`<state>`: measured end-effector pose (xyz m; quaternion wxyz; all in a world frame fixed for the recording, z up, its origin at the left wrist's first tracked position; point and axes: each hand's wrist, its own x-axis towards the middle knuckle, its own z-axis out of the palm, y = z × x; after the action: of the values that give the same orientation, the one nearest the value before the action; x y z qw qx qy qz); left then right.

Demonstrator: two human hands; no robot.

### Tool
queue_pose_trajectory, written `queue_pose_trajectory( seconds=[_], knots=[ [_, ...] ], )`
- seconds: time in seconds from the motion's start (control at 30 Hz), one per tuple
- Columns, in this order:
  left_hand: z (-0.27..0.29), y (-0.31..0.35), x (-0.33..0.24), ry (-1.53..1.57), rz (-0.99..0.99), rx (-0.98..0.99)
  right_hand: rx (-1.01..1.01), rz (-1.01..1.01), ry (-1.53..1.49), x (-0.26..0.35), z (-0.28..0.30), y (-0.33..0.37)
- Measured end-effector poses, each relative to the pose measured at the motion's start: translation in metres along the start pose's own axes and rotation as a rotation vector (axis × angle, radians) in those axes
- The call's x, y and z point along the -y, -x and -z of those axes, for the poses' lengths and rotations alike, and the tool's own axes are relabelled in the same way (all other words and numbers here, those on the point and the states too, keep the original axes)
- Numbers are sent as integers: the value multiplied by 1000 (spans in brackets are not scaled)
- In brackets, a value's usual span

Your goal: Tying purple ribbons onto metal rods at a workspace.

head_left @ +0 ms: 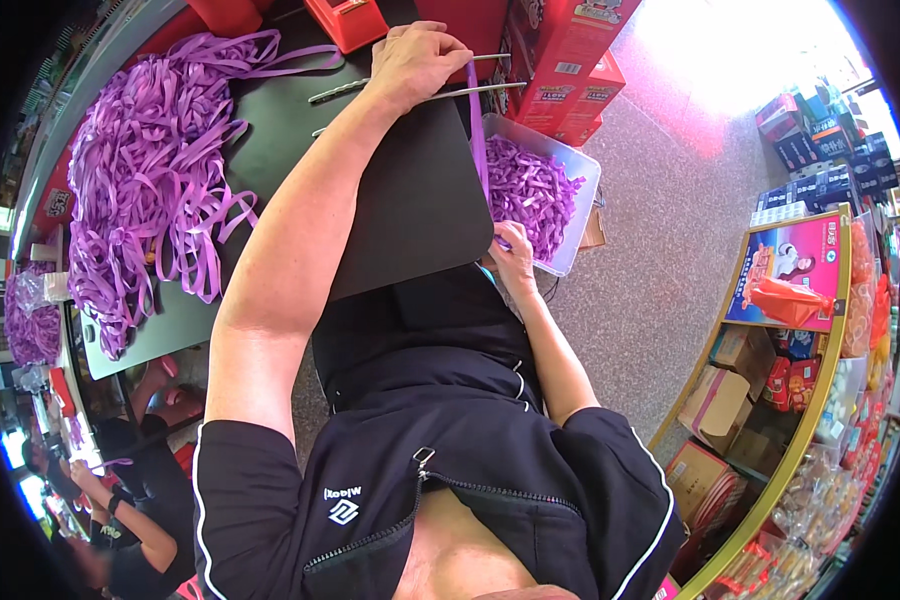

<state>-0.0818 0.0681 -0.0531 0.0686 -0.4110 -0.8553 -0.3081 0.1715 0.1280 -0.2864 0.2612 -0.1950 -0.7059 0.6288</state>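
Black top (385,450) nearest; left hand (418,64) pinches strap (478,130) at its far end; long axis runs nearward to right hand (513,260), beside tub (589,195); right grip, cannot tell.

Brown cardboard boxes (715,410) sit inside the gold-edged shelf (843,262).

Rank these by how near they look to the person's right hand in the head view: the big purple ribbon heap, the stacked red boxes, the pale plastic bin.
From the right hand:
1. Pale plastic bin: right beside it, just beyond.
2. Stacked red boxes: farther up, past the bin.
3. Big purple ribbon heap: far left, across the table.
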Motion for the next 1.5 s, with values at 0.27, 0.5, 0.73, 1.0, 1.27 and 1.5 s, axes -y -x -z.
queue_pose_trajectory(
  seconds=[0.27,0.5,0.73,1.0,1.27,1.5],
  knots=[
    [8,-3,-16,-49,28,82,24,164,287,5,28,5],
    [9,-1,-16,-28,23,95,48,-201,-143,19,49,19],
    [1,-1,-9,-34,-15,15,196,-356,-127,45,82,21],
    [2,-5,-9,-66,-22,44,257,53,215,80,98,42],
    [-1,-7,-3,-44,-49,27,284,-61,98,74,93,43],
    [-1,-7,-6,-45,-43,21,-95,81,317,59,78,-13]
  ],
)
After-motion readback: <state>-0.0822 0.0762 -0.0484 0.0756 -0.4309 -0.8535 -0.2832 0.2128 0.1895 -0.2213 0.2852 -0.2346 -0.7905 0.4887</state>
